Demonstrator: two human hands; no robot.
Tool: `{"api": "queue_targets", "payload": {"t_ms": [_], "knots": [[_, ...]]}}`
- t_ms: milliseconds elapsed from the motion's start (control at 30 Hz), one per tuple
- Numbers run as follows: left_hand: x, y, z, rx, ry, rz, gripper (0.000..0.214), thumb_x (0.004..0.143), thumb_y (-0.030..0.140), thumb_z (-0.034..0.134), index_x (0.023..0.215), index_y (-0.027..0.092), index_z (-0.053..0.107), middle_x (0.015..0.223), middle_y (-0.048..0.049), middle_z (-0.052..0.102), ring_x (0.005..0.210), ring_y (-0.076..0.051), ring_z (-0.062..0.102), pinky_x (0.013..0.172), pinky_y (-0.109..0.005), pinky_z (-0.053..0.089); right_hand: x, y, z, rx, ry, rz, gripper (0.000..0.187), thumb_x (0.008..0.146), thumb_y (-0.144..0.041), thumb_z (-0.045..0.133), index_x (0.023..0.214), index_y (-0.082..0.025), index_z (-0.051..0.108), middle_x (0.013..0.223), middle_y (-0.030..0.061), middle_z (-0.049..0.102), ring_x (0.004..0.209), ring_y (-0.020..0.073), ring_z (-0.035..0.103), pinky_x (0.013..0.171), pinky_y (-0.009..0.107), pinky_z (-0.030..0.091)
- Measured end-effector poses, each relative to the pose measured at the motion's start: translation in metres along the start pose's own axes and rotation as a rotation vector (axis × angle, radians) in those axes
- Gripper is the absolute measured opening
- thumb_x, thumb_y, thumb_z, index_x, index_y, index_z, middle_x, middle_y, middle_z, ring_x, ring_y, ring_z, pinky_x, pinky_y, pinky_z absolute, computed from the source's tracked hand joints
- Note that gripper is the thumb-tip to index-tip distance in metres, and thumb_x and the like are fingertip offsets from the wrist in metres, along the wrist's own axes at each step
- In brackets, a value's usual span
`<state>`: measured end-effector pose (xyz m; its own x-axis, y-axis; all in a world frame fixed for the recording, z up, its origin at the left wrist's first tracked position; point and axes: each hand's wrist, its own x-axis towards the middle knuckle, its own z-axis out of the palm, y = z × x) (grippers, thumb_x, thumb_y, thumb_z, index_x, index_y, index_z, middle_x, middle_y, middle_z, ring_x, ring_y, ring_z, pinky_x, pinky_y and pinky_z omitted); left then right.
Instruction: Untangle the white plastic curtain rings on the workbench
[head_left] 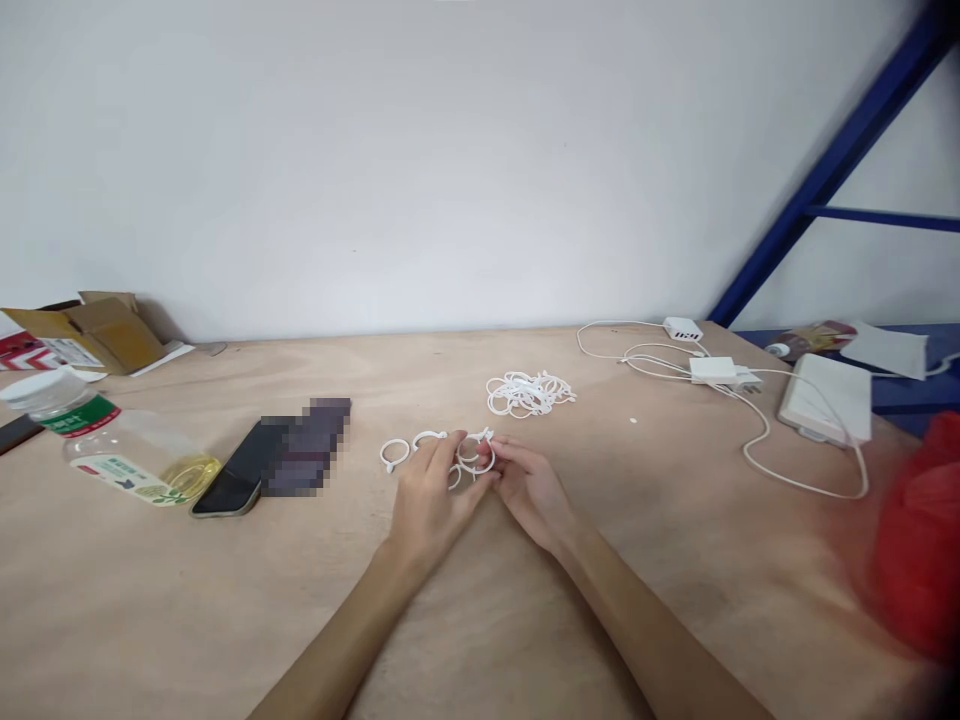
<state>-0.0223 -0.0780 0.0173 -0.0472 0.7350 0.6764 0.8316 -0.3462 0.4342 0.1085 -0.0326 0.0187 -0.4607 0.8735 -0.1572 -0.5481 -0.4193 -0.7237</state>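
Note:
Between my two hands is a white plastic curtain ring (493, 462) with a small clasp at its top. My right hand (534, 490) pinches its right side with thumb and fingers. From the left, the fingers and thumb of my left hand (433, 497) close on the same ring. A loose white ring (394, 455) lies on the table just left of my left hand. Another ring (427, 436) lies behind that hand and is partly covered by it. Farther back sits a tangled pile of similar white rings (527, 394).
A tilted plastic bottle (127, 450), a phone (238, 475) and a blurred-out dark item (309, 450) lie at left. Behind them is an open cardboard box (112, 335). At right are a charger (712, 371) with white cables, a white box (829, 398) and a red bag-like item (919, 540).

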Motion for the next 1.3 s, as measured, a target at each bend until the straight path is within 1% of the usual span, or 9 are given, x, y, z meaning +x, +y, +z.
{"api": "queue_targets", "payload": {"t_ms": [167, 333, 500, 633, 800, 900, 1067, 1200, 1300], "knots": [[-0.003, 0.000, -0.002, -0.097, 0.107, -0.001, 0.031, 0.077, 0.025, 0.067, 0.107, 0.018, 0.061, 0.094, -0.0060, 0.071, 0.082, -0.018, 0.067, 0.076, -0.031, 0.055, -0.003, 0.001, 0.005, 0.001, -0.036, 0.025, 0.012, 0.066, -0.026, 0.073, 0.069, -0.015, 0.069, 0.073, 0.0017, 0.063, 0.073, 0.0130, 0.054, 0.069, 0.026, 0.041], [-0.008, 0.005, 0.001, -0.283, 0.049, -0.196, 0.035, 0.074, 0.028, 0.070, 0.107, 0.019, 0.064, 0.100, -0.0060, 0.071, 0.092, -0.021, 0.067, 0.084, -0.034, 0.054, -0.003, 0.001, 0.007, 0.059, -0.059, 0.018, 0.021, 0.069, -0.029, 0.073, 0.087, -0.019, 0.070, 0.075, 0.0003, 0.064, 0.073, 0.0129, 0.056, 0.071, 0.026, 0.041], [-0.009, 0.009, 0.002, -0.472, -0.015, -0.352, 0.039, 0.072, 0.028, 0.072, 0.109, 0.018, 0.066, 0.104, -0.0070, 0.071, 0.096, -0.023, 0.066, 0.088, -0.037, 0.053, -0.004, 0.001, 0.009, 0.063, -0.110, -0.024, 0.015, 0.073, -0.030, 0.072, 0.082, -0.019, 0.069, 0.074, 0.0000, 0.062, 0.074, 0.0130, 0.055, 0.072, 0.026, 0.043], [-0.008, 0.011, 0.002, -0.522, -0.016, -0.347, 0.037, 0.071, 0.026, 0.072, 0.107, 0.018, 0.067, 0.105, -0.0075, 0.071, 0.096, -0.023, 0.066, 0.088, -0.037, 0.053, -0.005, 0.000, 0.009, 0.100, -0.147, -0.018, 0.010, 0.074, -0.028, 0.071, 0.079, -0.019, 0.067, 0.073, -0.0007, 0.062, 0.073, 0.0121, 0.056, 0.070, 0.024, 0.042], [-0.009, 0.008, 0.005, -0.456, -0.018, -0.319, 0.034, 0.072, 0.029, 0.072, 0.104, 0.018, 0.068, 0.101, -0.0073, 0.072, 0.093, -0.022, 0.066, 0.085, -0.036, 0.053, -0.003, 0.003, 0.006, 0.041, -0.073, -0.021, 0.012, 0.072, -0.029, 0.071, 0.078, -0.020, 0.066, 0.073, -0.0005, 0.064, 0.071, 0.0132, 0.058, 0.068, 0.026, 0.042], [-0.006, 0.002, 0.004, -0.323, -0.065, -0.286, 0.033, 0.074, 0.028, 0.068, 0.106, 0.019, 0.066, 0.100, -0.0064, 0.070, 0.091, -0.022, 0.065, 0.083, -0.036, 0.053, 0.001, 0.002, 0.000, -0.306, 0.040, -0.147, 0.014, 0.076, -0.034, 0.064, 0.082, -0.022, 0.067, 0.081, 0.0028, 0.067, 0.077, 0.0180, 0.059, 0.074, 0.032, 0.044], [-0.007, -0.009, 0.001, 0.076, -0.132, -0.165, 0.041, 0.074, 0.018, 0.060, 0.115, 0.021, 0.062, 0.112, -0.0095, 0.062, 0.105, -0.029, 0.054, 0.093, -0.048, 0.044, 0.009, -0.006, -0.028, -1.348, 0.372, -0.619, 0.031, 0.084, -0.028, 0.049, 0.110, -0.019, 0.065, 0.117, 0.0121, 0.061, 0.112, 0.0277, 0.048, 0.099, 0.044, 0.034], [-0.011, -0.009, 0.003, 0.167, -0.174, -0.122, 0.050, 0.072, 0.013, 0.056, 0.121, 0.021, 0.057, 0.120, -0.0106, 0.057, 0.109, -0.031, 0.049, 0.095, -0.051, 0.042, 0.013, -0.007, -0.043, -1.778, 0.412, -0.497, 0.050, 0.090, -0.030, 0.040, 0.138, -0.016, 0.042, 0.145, 0.0111, 0.040, 0.134, 0.0322, 0.027, 0.105, 0.051, 0.025], [-0.013, -0.007, 0.003, 0.134, -0.164, -0.090, 0.050, 0.073, 0.012, 0.055, 0.122, 0.023, 0.055, 0.120, -0.0097, 0.056, 0.110, -0.029, 0.049, 0.094, -0.049, 0.042, 0.014, -0.003, -0.043, -1.893, 0.334, -0.435, 0.051, 0.092, -0.034, 0.035, 0.140, -0.018, 0.038, 0.144, 0.0093, 0.042, 0.138, 0.0308, 0.020, 0.106, 0.051, 0.021]]}}
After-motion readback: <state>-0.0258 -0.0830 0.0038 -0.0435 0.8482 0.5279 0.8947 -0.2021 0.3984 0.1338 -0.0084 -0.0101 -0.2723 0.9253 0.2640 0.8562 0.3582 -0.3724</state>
